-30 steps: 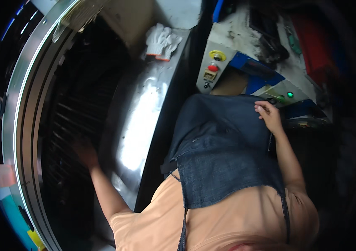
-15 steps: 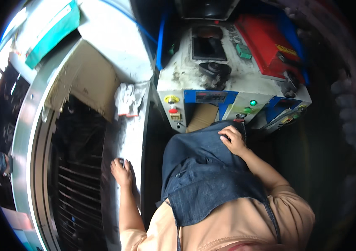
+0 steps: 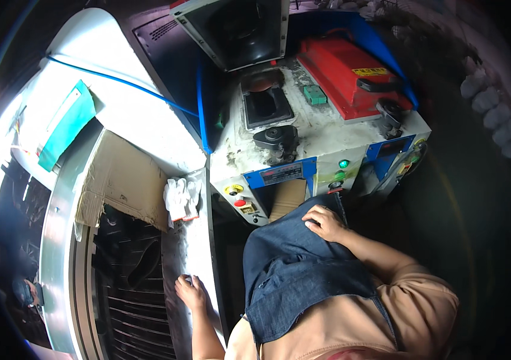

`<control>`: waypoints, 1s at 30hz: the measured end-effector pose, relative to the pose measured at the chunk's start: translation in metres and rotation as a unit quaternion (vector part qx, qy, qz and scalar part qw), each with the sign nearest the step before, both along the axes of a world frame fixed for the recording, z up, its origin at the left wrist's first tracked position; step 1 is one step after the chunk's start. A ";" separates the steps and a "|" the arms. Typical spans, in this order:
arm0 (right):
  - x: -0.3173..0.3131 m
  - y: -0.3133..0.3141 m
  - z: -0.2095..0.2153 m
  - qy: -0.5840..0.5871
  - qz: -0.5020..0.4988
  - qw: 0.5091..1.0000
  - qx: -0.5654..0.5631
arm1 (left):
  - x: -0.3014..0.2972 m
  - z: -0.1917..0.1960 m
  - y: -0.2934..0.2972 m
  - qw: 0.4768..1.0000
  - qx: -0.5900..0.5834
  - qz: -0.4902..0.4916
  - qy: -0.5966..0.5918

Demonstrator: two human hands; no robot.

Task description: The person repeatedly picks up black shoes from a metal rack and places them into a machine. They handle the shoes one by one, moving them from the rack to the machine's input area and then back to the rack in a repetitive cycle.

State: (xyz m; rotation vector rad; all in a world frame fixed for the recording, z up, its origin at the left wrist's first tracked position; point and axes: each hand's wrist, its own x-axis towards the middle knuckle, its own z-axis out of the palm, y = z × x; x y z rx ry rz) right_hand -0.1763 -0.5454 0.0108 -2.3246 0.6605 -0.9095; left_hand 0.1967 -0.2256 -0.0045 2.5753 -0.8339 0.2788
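My left hand (image 3: 191,292) rests on the bare metal ledge (image 3: 192,249) beside a conveyor, fingers loosely bent and apart. A small dark spot shows between its thumb and fingers, too small to make out. My right hand (image 3: 325,223) lies on the dark blue denim apron (image 3: 291,258) over my lap, its fingers slightly curled and holding nothing. Farther along the ledge sits a pair of white work gloves (image 3: 182,198) with red-orange cuffs, apart from my left hand.
A conveyor of dark slats (image 3: 138,318) runs at left, below a cardboard flap (image 3: 126,174). Ahead stands a white machine (image 3: 321,144) with a raised lid (image 3: 240,30), red cover (image 3: 351,78), black knob clamps, green block (image 3: 314,95) and buttons. A blue cable (image 3: 123,84) crosses the white panel.
My view has tilted, so the machine, gloves and ledge sit lower in the picture and more of the raised lid shows. Both hands stay resting on the same surfaces.
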 end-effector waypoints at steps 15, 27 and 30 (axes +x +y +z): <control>0.002 0.000 0.003 0.031 -0.016 0.999 -0.023 | 0.001 -0.004 0.000 1.000 -0.005 -0.012 -0.006; 0.013 0.004 0.007 0.041 0.000 0.999 -0.006 | 0.011 -0.013 0.000 0.999 -0.035 0.001 -0.001; 0.016 0.003 0.006 0.051 0.017 0.999 0.001 | 0.007 -0.007 0.002 1.000 -0.024 0.005 0.006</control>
